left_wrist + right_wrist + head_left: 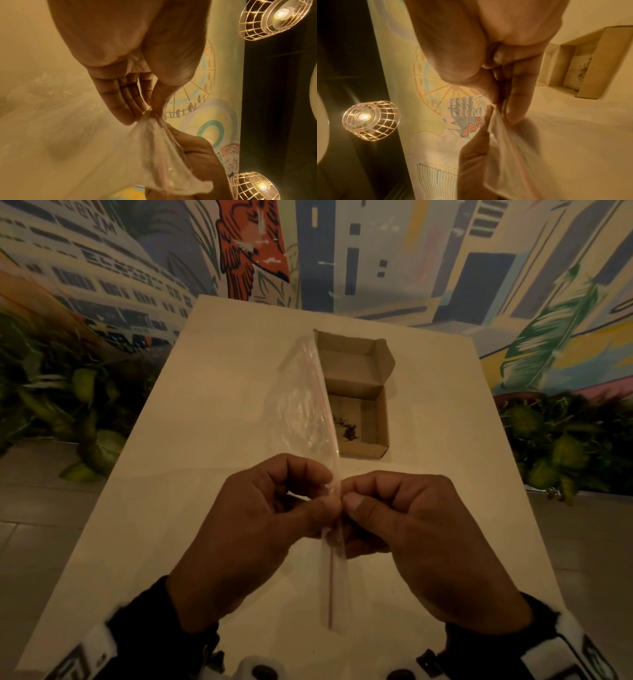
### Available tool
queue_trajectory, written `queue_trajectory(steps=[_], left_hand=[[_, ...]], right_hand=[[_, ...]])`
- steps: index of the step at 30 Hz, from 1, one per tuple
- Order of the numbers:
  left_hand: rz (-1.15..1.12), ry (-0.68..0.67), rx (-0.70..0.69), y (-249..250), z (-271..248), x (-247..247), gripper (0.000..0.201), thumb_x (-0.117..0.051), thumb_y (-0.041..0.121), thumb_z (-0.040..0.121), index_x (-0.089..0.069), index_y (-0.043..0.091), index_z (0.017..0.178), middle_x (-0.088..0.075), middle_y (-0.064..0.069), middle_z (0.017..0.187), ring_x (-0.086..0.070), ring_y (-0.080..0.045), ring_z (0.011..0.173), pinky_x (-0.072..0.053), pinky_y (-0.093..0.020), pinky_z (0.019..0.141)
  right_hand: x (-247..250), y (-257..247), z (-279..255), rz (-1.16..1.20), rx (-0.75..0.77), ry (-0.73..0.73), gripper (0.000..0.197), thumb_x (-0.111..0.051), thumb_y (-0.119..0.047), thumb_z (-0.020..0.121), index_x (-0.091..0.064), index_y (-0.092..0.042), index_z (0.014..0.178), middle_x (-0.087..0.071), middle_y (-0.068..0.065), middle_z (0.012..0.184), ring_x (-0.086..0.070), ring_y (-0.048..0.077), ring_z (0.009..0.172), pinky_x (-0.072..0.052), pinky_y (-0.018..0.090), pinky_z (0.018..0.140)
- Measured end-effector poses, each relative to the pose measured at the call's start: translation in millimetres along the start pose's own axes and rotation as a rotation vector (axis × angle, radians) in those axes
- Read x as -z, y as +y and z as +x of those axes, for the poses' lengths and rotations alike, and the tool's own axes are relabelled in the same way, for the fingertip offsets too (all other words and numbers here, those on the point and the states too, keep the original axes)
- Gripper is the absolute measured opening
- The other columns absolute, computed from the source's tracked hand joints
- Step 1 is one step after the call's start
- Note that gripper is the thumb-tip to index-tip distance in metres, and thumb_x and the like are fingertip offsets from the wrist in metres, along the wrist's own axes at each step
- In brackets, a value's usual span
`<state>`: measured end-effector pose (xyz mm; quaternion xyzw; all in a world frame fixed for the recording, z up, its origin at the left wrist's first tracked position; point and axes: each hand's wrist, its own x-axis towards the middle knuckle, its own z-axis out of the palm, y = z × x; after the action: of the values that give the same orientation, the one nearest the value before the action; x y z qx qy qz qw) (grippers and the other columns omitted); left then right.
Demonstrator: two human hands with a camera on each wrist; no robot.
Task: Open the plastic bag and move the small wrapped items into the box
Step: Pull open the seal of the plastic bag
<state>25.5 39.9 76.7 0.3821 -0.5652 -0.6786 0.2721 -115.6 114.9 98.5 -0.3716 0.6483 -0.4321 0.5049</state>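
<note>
A clear plastic zip bag (pixel 308 412) with a red seal line stands edge-on above the white table (pixel 212 392), held up between both hands. My left hand (pixel 274 515) pinches the bag's sealed edge from the left; my right hand (pixel 404 518) pinches the same edge from the right, thumbs almost touching. In the left wrist view the left hand (pixel 147 106) holds the bunched plastic bag (pixel 150 152). In the right wrist view the right hand (pixel 501 106) nips the bag (pixel 508 155). The open cardboard box (pixel 359 412) lies beyond, with dark crumbs on its floor. No wrapped items show.
The box's lid (pixel 352 361) is folded back toward the far table edge. A painted mural wall (pixel 376 251) rises behind the table, with green plants (pixel 68 412) on the floor at both sides. Wire-caged lamps (pixel 368 119) hang overhead.
</note>
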Motion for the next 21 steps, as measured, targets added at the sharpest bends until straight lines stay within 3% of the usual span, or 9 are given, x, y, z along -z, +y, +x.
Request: queue_trajectory(steps=[4, 7, 11, 16, 21], left_hand=[[0.050, -0.022, -0.027, 2.3, 0.6, 4.4, 0.032, -0.074, 0.025, 0.049, -0.070, 0.017, 0.080, -0.073, -0.009, 0.078, -0.071, -0.023, 0.070, -0.059, -0.027, 0.062], [0.079, -0.060, -0.038, 3.8, 1.0, 4.8, 0.034, -0.076, 0.020, 0.048, -0.069, 0.014, 0.080, -0.074, -0.010, 0.076, -0.072, -0.022, 0.069, -0.060, -0.027, 0.063], [0.030, -0.090, -0.016, 3.9, 1.9, 9.0, 0.028, -0.076, 0.011, 0.048, -0.070, 0.012, 0.076, -0.072, -0.013, 0.069, -0.070, -0.028, 0.065, -0.059, -0.031, 0.059], [0.016, -0.034, -0.042, 5.2, 1.1, 7.1, 0.022, -0.073, 0.014, 0.050, -0.071, 0.010, 0.072, -0.072, -0.018, 0.070, -0.070, -0.032, 0.063, -0.059, -0.031, 0.056], [0.001, -0.033, -0.040, 7.5, -0.7, 3.8, 0.021, -0.068, 0.014, 0.056, -0.070, 0.007, 0.075, -0.073, -0.015, 0.069, -0.070, -0.026, 0.060, -0.056, -0.025, 0.054]], right_hand=[[0.9, -4.7, -1.7, 0.079, -0.034, -0.046, 0.023, -0.057, -0.028, 0.076, -0.071, -0.009, 0.080, -0.075, 0.009, 0.071, -0.071, 0.022, 0.063, -0.059, 0.026, 0.058], [1.6, -3.0, 0.5, 0.062, -0.053, -0.029, 0.019, -0.055, -0.018, 0.086, -0.068, -0.008, 0.078, -0.072, 0.006, 0.063, -0.069, 0.018, 0.056, -0.056, 0.023, 0.053], [2.9, -1.7, 1.6, 0.130, -0.110, -0.094, 0.027, -0.045, -0.013, 0.093, -0.068, -0.001, 0.087, -0.072, 0.009, 0.066, -0.069, 0.021, 0.060, -0.057, 0.027, 0.056], [3.6, 0.0, 1.8, 0.062, -0.054, -0.103, 0.020, -0.049, -0.004, 0.090, -0.068, -0.003, 0.090, -0.073, 0.011, 0.073, -0.070, 0.021, 0.063, -0.058, 0.028, 0.060], [6.6, -1.2, 1.4, 0.026, 0.001, -0.075, 0.012, -0.059, -0.006, 0.084, -0.070, -0.004, 0.087, -0.073, 0.014, 0.073, -0.069, 0.021, 0.060, -0.056, 0.024, 0.056]])
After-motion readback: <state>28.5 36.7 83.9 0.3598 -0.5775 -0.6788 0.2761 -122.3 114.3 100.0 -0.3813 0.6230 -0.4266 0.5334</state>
